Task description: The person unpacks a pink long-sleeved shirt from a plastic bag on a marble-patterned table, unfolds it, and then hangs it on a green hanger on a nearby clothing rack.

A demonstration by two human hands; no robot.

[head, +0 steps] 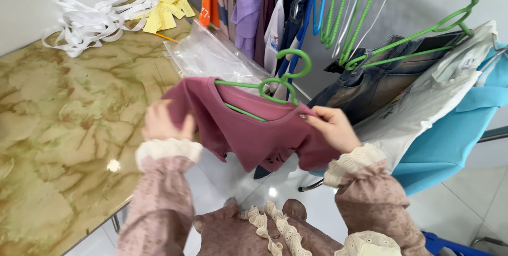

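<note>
one dark pink top (254, 134) hangs on one green hanger (275, 84), held in the air just off the table's right edge, above the white floor (465, 203). the left hand (161, 121) is closed on the top's left shoulder, fabric bunched in the fingers. the right hand (333, 126) pinches the right shoulder seam between thumb and fingertips. both wrists show cream lace cuffs on mauve sleeves.

count, table (58, 129): one marbled green-brown surface; one heap of white ribbon (90, 23) at the far edge; one loose pile of yellow slips (166, 10) beside it, number of slips not countable; one clear plastic bag (211, 57) overhanging the right edge. the near and middle table area carries nothing else.

count, rack: one row of hung garments (248, 7) behind the top; several vacant green hangers (354, 18), exact number unclear; one blue hanger (320, 7). to the right: one denim garment (370, 87) on a green hanger, one white garment (423, 108), one light blue garment (455, 134), all close together.

clearance: the top's right sleeve is just beside the denim and white garments; open floor lies below.
</note>
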